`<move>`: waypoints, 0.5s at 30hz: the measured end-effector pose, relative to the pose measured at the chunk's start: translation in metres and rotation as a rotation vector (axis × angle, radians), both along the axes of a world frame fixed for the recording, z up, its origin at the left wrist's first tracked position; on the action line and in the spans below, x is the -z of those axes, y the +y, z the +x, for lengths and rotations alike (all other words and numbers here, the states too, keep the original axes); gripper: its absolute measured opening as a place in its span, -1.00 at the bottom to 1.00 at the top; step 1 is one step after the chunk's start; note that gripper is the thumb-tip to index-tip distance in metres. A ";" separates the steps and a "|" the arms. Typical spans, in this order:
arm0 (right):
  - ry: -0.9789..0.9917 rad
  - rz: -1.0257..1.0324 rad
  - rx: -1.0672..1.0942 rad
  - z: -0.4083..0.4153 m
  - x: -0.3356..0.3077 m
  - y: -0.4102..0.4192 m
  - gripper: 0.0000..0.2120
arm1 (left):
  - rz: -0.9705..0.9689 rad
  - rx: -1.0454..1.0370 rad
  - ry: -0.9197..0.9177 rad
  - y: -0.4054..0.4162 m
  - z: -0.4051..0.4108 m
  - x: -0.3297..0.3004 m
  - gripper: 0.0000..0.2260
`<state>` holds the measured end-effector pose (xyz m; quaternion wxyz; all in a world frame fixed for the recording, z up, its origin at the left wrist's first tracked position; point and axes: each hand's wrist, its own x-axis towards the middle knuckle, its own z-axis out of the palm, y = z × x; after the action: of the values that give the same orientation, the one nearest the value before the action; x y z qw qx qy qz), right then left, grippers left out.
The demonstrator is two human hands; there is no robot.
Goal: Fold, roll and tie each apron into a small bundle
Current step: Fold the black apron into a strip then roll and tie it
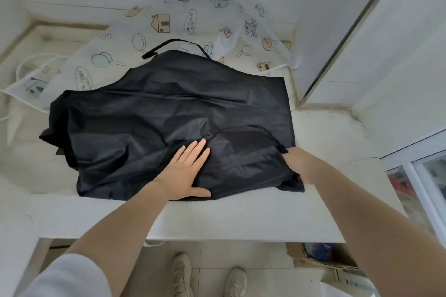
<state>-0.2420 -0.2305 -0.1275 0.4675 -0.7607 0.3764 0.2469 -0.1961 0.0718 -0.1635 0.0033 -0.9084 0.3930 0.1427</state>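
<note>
A black apron (169, 113) lies spread on the white counter (241, 219), its neck strap (173, 43) at the far side. My left hand (187, 171) presses flat on the near part of the cloth, fingers straight. At the apron's near right edge my right hand (298, 163) grips a gathered fold of the black fabric; its fingertips are hidden in the cloth. Behind the black apron lies a white apron (169, 21) printed with cartoon houses, cars and balloons, partly covered by it.
The counter sits in a tiled corner, with a wall close on the right (362, 55). A window frame (417, 176) is at the right edge. Below the counter stand my shoes (207, 277) and a cardboard box (323, 258) on the floor.
</note>
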 end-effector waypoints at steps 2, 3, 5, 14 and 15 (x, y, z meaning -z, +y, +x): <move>0.031 -0.115 -0.064 -0.005 0.002 -0.009 -0.63 | 0.025 0.013 -0.021 -0.001 -0.003 0.001 -0.05; 0.010 -0.157 -0.065 -0.006 0.002 -0.014 -0.62 | 0.017 0.005 -0.030 -0.003 -0.004 0.001 -0.05; -0.132 -0.183 0.068 -0.006 -0.001 -0.025 -0.63 | -0.005 -0.040 -0.052 -0.011 -0.003 -0.001 -0.07; -0.514 0.377 0.319 -0.005 -0.027 -0.005 -0.77 | -0.036 -0.370 -0.068 -0.055 0.005 -0.023 -0.31; -0.469 0.345 0.284 -0.010 -0.026 0.001 -0.79 | -0.076 -0.294 -0.044 -0.058 0.000 -0.025 -0.33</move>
<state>-0.2523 -0.2293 -0.1017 0.6933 -0.6463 0.3135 0.0576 -0.1965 0.0142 -0.1390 -0.0436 -0.9584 0.2610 0.1068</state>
